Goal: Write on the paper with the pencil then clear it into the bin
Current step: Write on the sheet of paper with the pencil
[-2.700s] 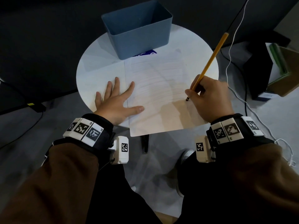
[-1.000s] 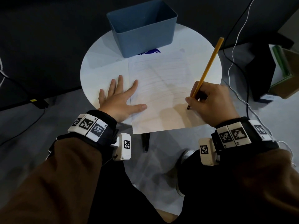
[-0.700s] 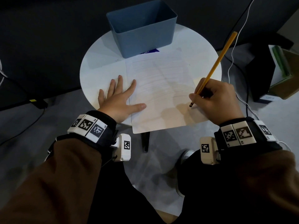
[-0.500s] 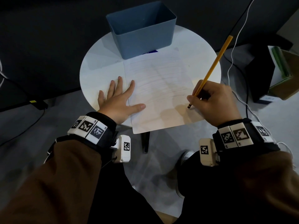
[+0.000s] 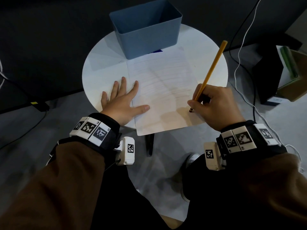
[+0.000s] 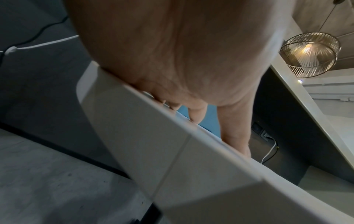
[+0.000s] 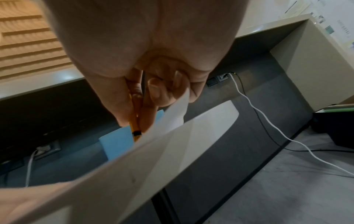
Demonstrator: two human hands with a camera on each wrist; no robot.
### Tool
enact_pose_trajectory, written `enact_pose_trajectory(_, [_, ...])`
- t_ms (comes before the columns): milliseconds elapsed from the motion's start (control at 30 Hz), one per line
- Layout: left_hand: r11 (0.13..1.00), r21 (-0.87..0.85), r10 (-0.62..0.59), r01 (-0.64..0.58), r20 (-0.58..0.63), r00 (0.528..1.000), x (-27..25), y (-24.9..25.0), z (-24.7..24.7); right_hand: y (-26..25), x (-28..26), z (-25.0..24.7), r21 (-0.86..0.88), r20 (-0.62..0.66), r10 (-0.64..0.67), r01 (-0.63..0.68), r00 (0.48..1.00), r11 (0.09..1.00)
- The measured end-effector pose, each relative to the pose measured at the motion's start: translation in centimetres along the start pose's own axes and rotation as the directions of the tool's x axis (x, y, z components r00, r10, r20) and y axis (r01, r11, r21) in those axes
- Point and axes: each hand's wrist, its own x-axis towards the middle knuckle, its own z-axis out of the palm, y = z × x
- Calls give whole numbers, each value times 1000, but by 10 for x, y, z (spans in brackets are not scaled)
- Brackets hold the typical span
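Round white surface (image 5: 106,63), dark floor and cables around; blue bin (image 5: 146,29) standing at far edge, used as landmark below.

Paper (image 5: 162,90) lying flat just on the near side of the bin, far corner almost touching bin wall, near edge overhanging the surface rim toward the body. Faint pencil rows visible across most of the sheet, running down from the bin side.

Left hand (image 5: 121,100) flat, fingers spread and straight, pressing down beside the bin-left edge of the paper; thumb and forefinger lying on the sheet, other fingers on bare surface. Right hand (image 5: 214,107) clamped on the pencil (image 5: 209,72) in a writing pinch, tip down on the paper near its near-right part, well away from the bin; shaft tilted up and away to the right.

Judged step: writing, low on the page, probably last rows before clearing.

Doing it well:
- Keep left palm pressure on; only anchor stopping the sheet from sliding.
- Go light near the overhang; unsupported paper likely to flex or tear under the tip.
- Finish the row short of the right edge, avoid running off onto the surface.
- Lift the tip clear before releasing the left hand.
- For clearing: gather the sheet toward the bin, short travel, bin mouth open and empty-looking.

Right wrist view: paper edge curled up against the fingers (image 7: 153,89); watch for creasing.
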Motion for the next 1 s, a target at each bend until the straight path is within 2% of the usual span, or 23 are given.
enact_pose_trajectory(167, [1000,-15,1,-1,-8,1000,-1,-1,0,11,3,-10,-52,-59,64,-67,996,996])
enact_pose_trajectory(367, [1000,-10,2,-2,-3,1000,-1,0,-1,4,1,-2,-18,-4,10,-10,1000,1000])
enact_pose_trajectory(567, [1000,-10,1,-1,-2,1000,-1,0,-1,8,1,-8,-47,-45,43,-45,998,998])
enact_pose_trajectory(733, [1000,-11,2,-2,1,1000,-1,0,-2,5,0,-2,-29,5,26,-26,1000,999])
enact_pose_trajectory(833, [1000,-14,2,-2,-3,1000,-1,0,-1,9,1,-6,-58,-32,49,-51,998,997])
enact_pose_trajectory(1000, [1000,-13,1,-1,-8,1000,0,-1,0,2,0,0,10,-18,11,-11,1000,1000])
